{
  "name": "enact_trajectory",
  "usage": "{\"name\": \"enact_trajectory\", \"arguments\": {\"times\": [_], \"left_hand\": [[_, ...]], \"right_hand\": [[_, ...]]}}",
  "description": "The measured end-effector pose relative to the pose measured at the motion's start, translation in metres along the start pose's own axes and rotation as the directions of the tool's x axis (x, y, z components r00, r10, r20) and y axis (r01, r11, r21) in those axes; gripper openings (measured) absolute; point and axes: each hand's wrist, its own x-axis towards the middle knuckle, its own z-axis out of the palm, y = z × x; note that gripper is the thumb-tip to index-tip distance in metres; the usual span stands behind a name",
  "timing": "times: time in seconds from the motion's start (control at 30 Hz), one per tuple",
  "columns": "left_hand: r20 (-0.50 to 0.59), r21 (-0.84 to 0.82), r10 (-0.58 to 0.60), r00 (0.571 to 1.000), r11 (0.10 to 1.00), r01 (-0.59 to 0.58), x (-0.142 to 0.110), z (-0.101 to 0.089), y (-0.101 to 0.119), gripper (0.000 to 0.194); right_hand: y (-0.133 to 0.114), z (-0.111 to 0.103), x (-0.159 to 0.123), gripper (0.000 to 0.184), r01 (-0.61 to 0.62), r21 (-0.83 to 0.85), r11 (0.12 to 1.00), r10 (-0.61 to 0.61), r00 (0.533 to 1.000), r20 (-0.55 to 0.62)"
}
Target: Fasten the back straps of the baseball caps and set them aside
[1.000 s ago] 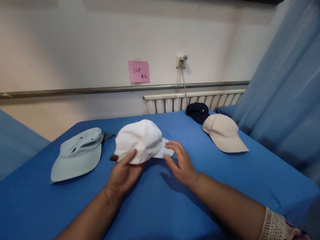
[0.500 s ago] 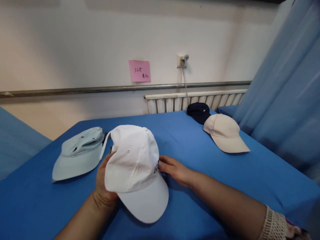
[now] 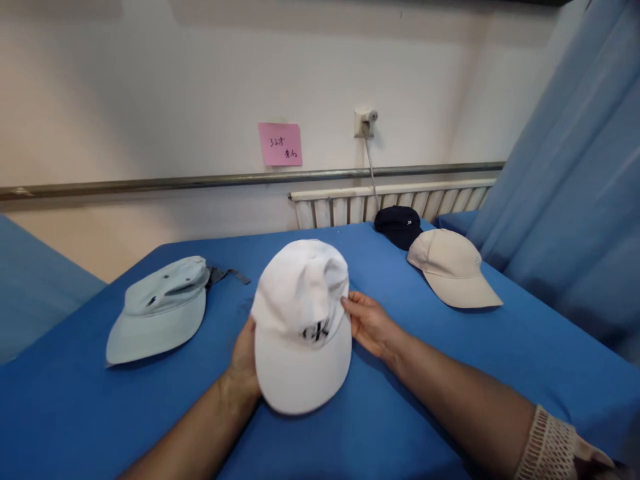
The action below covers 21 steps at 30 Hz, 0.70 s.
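Note:
A white baseball cap (image 3: 295, 293) with a dark "CK" mark above its brim is held between my two hands over the blue surface. Its brim points toward me and its crown is dented on the right. My left hand (image 3: 245, 363) grips the left side, the fingertips hidden behind or under the cap. On the right edge, my right hand (image 3: 369, 323) pinches the cap, thumb in front. A pale blue-green cap (image 3: 160, 313) with a dark strap lies to the left of my left hand.
On the right lie a beige cap (image 3: 447, 260) and, behind it, a navy cap (image 3: 399, 227). The blue-covered surface (image 3: 400, 413) reaches a radiator (image 3: 345, 207) and wall rail (image 3: 200, 180). A pink note (image 3: 281, 144), an outlet (image 3: 364, 125) and blue curtains (image 3: 575, 180) are nearby.
The white cap has turned so its front mark faces me, and it has shifted right. My left hand moved right with it; my right hand now pinches its right edge.

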Motion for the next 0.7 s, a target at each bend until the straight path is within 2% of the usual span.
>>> {"name": "enact_trajectory", "arguments": {"times": [0.1,0.17,0.23,0.3,0.4,0.5,0.57,0.63,0.67,0.7], "left_hand": [[0.015,-0.086,-0.065,0.998,0.994,0.066,0.007,0.014,-0.011,0.055],[-0.048,-0.033,-0.03,0.998,0.999,0.028,0.006,0.019,-0.018,0.047],[-0.157,0.099,0.034,0.987,0.995,-0.018,0.004,0.022,-0.024,0.04],[-0.25,0.214,0.107,0.962,0.975,-0.052,0.003,0.022,-0.024,0.037],[-0.317,0.266,0.267,0.91,0.946,-0.185,0.002,0.016,-0.003,0.032],[-0.353,0.312,0.458,0.816,0.88,-0.359,-0.002,0.005,0.048,0.016],[-0.363,0.342,0.601,0.712,0.797,-0.498,-0.008,-0.009,0.089,0.008],[-0.416,0.396,0.681,0.602,0.732,-0.555,-0.017,-0.029,0.124,0.007],[-0.462,0.432,0.709,0.534,0.705,-0.563,-0.023,-0.041,0.137,0.008],[-0.497,0.454,0.691,0.525,0.723,-0.521,-0.029,-0.055,0.146,0.008]], "right_hand": [[-0.012,-0.013,0.013,0.021,0.15,0.035,0.988,-0.14,0.971,-0.196],[-0.016,-0.018,0.017,0.021,0.218,0.031,0.975,-0.2,0.937,-0.286],[-0.017,-0.02,0.019,0.022,0.239,0.003,0.971,-0.226,0.923,-0.311],[-0.015,-0.021,0.018,0.024,0.209,-0.05,0.977,-0.215,0.932,-0.293],[-0.013,-0.02,0.013,0.031,0.107,-0.165,0.981,-0.148,0.954,-0.26],[-0.012,-0.018,0.008,0.037,0.027,-0.28,0.96,-0.089,0.974,-0.208],[-0.011,-0.017,0.006,0.039,0.007,-0.345,0.939,-0.067,0.985,-0.161],[-0.01,-0.017,0.006,0.039,-0.003,-0.402,0.916,-0.052,0.991,-0.124],[-0.009,-0.017,0.006,0.039,-0.006,-0.427,0.904,-0.045,0.993,-0.111],[-0.008,-0.017,0.006,0.039,-0.011,-0.447,0.895,-0.039,0.994,-0.102]]}}
